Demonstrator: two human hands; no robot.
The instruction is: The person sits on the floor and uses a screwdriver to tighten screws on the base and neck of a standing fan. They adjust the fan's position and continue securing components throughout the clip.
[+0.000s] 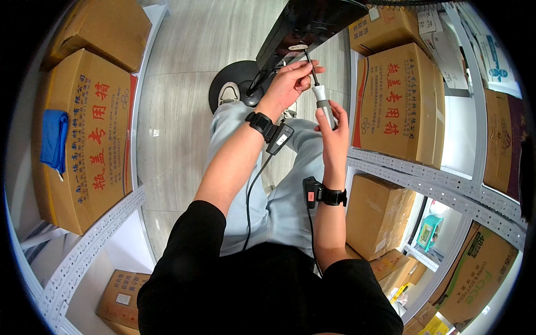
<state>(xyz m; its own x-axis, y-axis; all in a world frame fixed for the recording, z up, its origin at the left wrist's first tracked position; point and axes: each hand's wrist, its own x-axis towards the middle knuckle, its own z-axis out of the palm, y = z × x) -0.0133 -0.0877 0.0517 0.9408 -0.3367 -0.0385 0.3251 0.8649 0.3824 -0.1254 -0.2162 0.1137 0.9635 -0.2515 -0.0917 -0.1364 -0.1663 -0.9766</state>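
Note:
My right hand (334,124) is wrapped round the grey-and-white handle of a screwdriver (320,96). Higher up, my left hand (291,84) has its fingertips closed at the thin dark shaft. The shaft's tip meets or nearly meets the glossy front of a tall black appliance (307,28), beside a pale oval patch on it; actual contact is too small to make out. The appliance leans at a slant above a round black base (220,78), and its kind is unclear. My left hand partly covers the lower part of the appliance.
Metal shelving (424,181) stands on both sides, with cardboard boxes (397,106) on the right and a large carton (84,139) on the left. A blue cloth (54,139) hangs on that carton. Cables run from both wrist straps. My shoe (228,94) rests by the base.

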